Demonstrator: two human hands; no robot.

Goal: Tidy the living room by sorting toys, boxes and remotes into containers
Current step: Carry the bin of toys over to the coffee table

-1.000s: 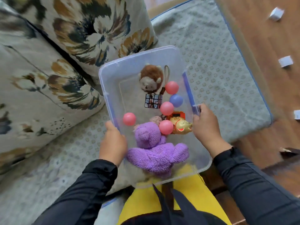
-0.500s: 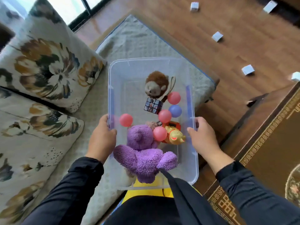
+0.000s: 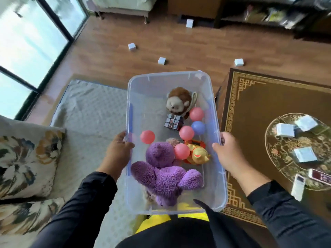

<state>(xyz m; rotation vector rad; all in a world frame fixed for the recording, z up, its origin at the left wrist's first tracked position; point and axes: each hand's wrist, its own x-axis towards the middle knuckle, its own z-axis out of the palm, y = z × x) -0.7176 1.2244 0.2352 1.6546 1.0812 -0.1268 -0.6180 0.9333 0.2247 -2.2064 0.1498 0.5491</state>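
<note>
Beyond my grip on the bin I see wood floor with four white boxes scattered, and right of it a table bearing boxes and remotes.

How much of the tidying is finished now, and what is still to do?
Done: the toys, such as the purple plush and pink ball, lie in the clear bin. In hand: left hand and right hand grip its sides. Left: white boxes on the floor and table, and the remotes.
</note>
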